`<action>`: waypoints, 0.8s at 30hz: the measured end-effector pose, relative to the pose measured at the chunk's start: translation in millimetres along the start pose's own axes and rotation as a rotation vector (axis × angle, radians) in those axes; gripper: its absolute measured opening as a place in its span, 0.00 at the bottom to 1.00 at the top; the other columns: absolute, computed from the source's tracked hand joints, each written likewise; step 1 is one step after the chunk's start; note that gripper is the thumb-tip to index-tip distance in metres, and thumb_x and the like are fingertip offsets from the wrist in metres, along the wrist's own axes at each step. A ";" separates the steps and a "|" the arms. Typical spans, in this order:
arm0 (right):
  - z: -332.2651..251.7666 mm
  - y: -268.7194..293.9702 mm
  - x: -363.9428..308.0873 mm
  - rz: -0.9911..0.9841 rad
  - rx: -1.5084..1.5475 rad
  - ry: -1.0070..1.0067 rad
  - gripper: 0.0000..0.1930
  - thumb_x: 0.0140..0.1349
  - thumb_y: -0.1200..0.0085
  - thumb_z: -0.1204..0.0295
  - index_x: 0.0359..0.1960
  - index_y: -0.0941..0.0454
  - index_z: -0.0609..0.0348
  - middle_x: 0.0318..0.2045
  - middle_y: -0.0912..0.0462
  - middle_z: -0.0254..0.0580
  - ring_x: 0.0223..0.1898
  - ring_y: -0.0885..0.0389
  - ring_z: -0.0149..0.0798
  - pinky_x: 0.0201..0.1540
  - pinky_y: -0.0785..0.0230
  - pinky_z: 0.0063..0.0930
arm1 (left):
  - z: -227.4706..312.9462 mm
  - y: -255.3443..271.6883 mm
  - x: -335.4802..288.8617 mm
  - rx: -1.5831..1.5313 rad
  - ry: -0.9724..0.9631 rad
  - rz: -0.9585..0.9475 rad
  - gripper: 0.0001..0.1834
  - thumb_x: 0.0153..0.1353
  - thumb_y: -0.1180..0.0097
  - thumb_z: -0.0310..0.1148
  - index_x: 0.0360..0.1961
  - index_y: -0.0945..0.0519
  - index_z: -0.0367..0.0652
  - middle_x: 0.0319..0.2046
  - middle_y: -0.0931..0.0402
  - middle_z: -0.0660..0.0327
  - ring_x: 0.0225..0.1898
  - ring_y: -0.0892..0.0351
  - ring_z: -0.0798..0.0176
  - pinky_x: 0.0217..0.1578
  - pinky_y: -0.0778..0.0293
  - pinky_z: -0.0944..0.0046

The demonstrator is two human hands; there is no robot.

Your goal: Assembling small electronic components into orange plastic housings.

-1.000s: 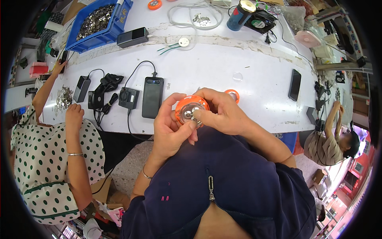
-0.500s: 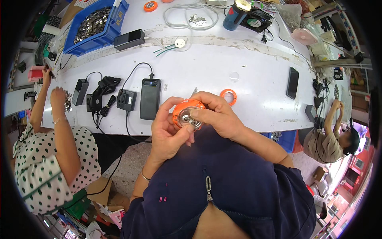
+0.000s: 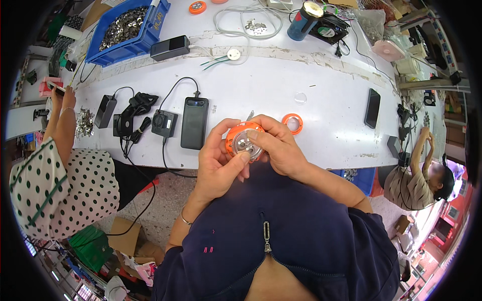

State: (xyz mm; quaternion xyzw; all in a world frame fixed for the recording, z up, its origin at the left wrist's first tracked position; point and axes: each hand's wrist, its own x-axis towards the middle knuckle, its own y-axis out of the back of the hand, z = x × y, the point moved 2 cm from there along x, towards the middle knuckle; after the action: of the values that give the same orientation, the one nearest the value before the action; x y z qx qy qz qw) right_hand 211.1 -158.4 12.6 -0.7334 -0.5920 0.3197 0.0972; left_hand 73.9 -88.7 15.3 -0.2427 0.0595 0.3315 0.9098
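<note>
Shifted over the last half second: one of the left-side co-worker's hands (image 3: 67, 99) has left the loose metal pile (image 3: 84, 123), and both are now together at a flat device (image 3: 56, 89). Own right thumb sits higher on the held piece, baring more of its clear face.

Nearest: orange-rimmed round unit (image 3: 244, 145), clear face up, held between both hands above the table's near edge. Left hand (image 3: 220, 163) grips its left side, thumb on the lower rim, fingers curled behind. Right hand (image 3: 282, 149) clamps the upper right, thumb on the clear face. Fingers hide parts of the rim; underside not visible.

Just beyond the right hand: orange ring (image 3: 300, 125), lying flat on the table (image 3: 261, 83). Left of the hands, near: black power bank (image 3: 194, 123), its cable looping to a charger block (image 3: 163, 123); tangled black gear (image 3: 139, 106) and a dark box (image 3: 105, 111) further left.

Mid-table: clear disc (image 3: 300, 98); dark phone (image 3: 372, 108) well to the right; white round piece (image 3: 233, 54) with green wires.

Far side: black rectangular device (image 3: 170, 47), blue bin (image 3: 119, 54) of metal parts, dark blue cylinder (image 3: 299, 27), black fan (image 3: 327, 32).
</note>
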 end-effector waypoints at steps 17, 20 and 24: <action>1.5 -2.9 -3.8 0.018 0.068 0.151 0.10 0.65 0.55 0.71 0.40 0.28 0.66 0.28 0.22 0.40 0.23 0.20 0.33 0.25 0.26 0.25 | -2.9 -4.9 7.4 0.059 -0.026 0.024 0.21 0.67 0.52 0.32 0.57 0.35 0.31 0.29 0.23 0.57 0.18 0.28 0.73 0.16 0.34 0.76; 15.3 14.9 9.0 0.096 -0.045 0.037 0.10 0.64 0.52 0.67 0.38 0.25 0.61 0.28 0.21 0.35 0.26 0.23 0.27 0.25 0.32 0.19 | -9.1 -0.8 13.4 0.047 -0.041 0.015 0.19 0.67 0.53 0.32 0.55 0.33 0.31 0.28 0.23 0.57 0.17 0.29 0.73 0.14 0.34 0.76; 30.6 38.2 24.4 0.036 0.039 -0.157 0.10 0.62 0.48 0.64 0.37 0.23 0.58 0.28 0.21 0.31 0.28 0.25 0.23 0.26 0.37 0.16 | -31.6 12.6 21.9 0.035 0.060 0.071 0.19 0.66 0.52 0.31 0.54 0.32 0.31 0.29 0.23 0.56 0.14 0.29 0.73 0.11 0.35 0.75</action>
State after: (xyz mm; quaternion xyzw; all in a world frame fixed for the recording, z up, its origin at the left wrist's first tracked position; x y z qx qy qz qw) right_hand 226.3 -153.6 -39.8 -0.7144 -0.5783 0.3894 0.0594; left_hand 84.5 -83.0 -23.4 -0.2345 0.1012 0.3552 0.8992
